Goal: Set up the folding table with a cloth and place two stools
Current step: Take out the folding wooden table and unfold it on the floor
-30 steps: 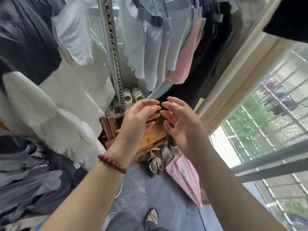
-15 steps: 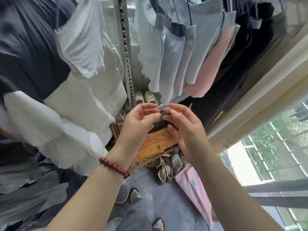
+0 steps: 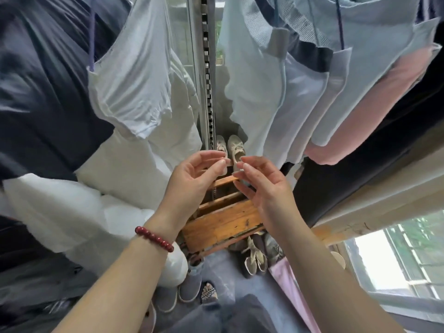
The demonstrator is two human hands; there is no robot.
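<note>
Hanging laundry fills the upper field: dark navy garments at left, white padded clothing below them, pale blue shirts at centre and a pink top at right, parted around a perforated grey metal upright. Low behind the hands stands an orange-brown slatted wooden frame, judged to be the folded table or a stool; which one cannot be told. No table cloth is identified. The left hand and the right hand hover above the frame, palms facing, fingers loosely curved and apart, holding nothing. Beige laced shoes sit just beyond it. Recommendation: lower both hands, take the frame by its two outer rails, and lift straight out, clear of laundry and footwear.
</note>
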